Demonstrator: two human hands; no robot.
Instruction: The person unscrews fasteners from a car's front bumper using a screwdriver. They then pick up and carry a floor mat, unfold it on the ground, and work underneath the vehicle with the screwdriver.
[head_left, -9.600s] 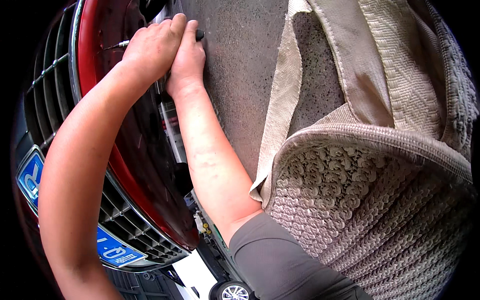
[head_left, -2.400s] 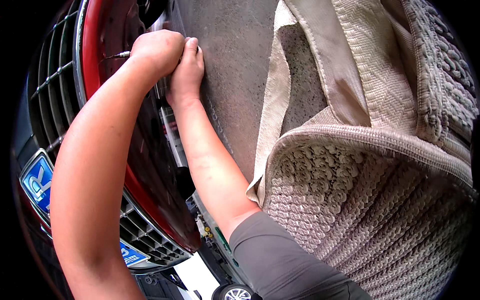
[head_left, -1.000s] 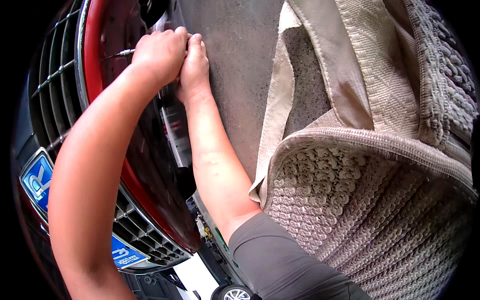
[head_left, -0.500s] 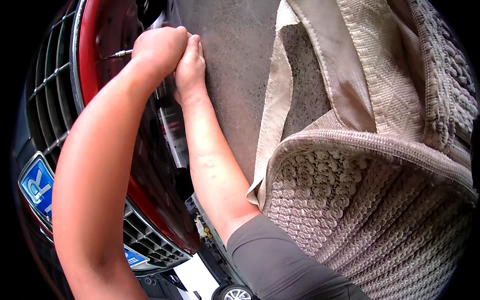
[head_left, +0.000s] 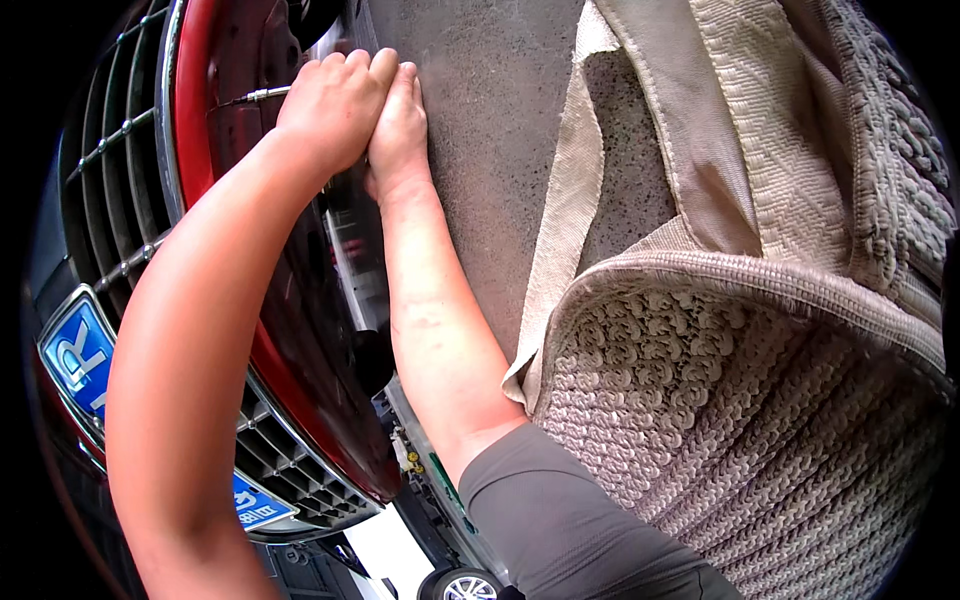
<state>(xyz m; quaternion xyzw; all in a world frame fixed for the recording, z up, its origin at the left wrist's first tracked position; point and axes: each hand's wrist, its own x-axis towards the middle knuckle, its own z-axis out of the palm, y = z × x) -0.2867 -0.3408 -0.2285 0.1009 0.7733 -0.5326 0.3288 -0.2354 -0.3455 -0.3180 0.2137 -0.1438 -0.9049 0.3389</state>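
At the upper left, my hands are pressed together beside the dark red front bumper (head_left: 300, 400) of a car. My left hand (head_left: 340, 105) is closed, its knuckles upward, around a slim tool with a metal shaft (head_left: 262, 95). The shaft comes out to the left of the hand, and its thin tip meets the bumper's dark red panel. The tool's handle is hidden inside my grip. My right hand (head_left: 400, 135) lies against the right side of the left hand, thumb on top. Its other fingers are mostly hidden, so what they hold cannot be seen.
Left of my arms is a chrome-edged black grille (head_left: 125, 130) with a blue plate (head_left: 78, 355). Grey floor (head_left: 470, 150) lies to the right. A beige woven cloth piece (head_left: 680, 400) with a loose strap (head_left: 570, 190) fills the right side. A car wheel (head_left: 470, 585) shows at the bottom.
My left hand has rolled over the tool, so its knuckles now show more spread along the top. Both hands and the surroundings appear slightly further right in the picture.
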